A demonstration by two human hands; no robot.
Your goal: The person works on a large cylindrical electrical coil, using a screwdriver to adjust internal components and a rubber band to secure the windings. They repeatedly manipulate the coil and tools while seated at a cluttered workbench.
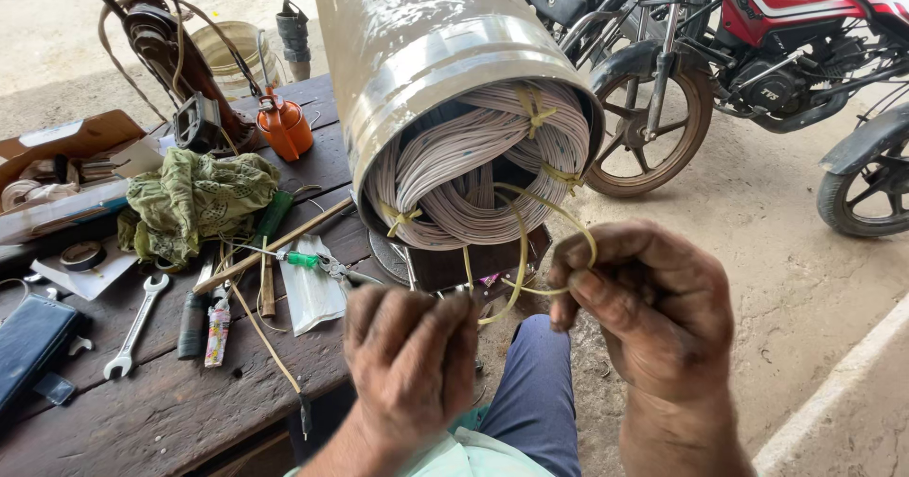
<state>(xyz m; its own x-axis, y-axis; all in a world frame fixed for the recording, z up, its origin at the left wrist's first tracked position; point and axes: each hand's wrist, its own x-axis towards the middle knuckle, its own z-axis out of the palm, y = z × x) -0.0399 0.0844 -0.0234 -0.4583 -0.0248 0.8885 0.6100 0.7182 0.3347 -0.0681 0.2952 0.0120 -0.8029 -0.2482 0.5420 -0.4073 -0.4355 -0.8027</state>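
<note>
The left hand [412, 359] sits at about 6 o'clock in the view, back toward the camera, fingers curled down together and pinching the lower end of a thin yellow plastic binding strip [522, 250]. The right hand [649, 311], at about 4 o'clock, is dark with grime and closed around the other end of the same strip, its forefinger and thumb pressed on it.

The strip is narrow, flat and pale yellow. It rises from the left hand toward 12 o'clock, bends over in a loop just below the winding, and comes down toward 4 o'clock into the right hand. Its long axis runs roughly upright between the hands and the motor.

Just above the hands, at 12 o'clock, lies a large silver metal cylindrical motor housing [426, 41], scuffed and shiny, with its open end facing the camera and its long axis running away toward 11 o'clock. Inside the opening sits a thick bundle of pale pinkish-white winding wire [473, 169], tied at several spots with short yellow ties of the same kind.

At 9 o'clock, a dark worn wooden tabletop [170, 401] carries a silver open-ended spanner [134, 325], a crumpled green patterned cloth [199, 198] and a small orange oil can [284, 126]. At 2 o'clock a red motorcycle [786, 32] stands on the sandy ground.
</note>
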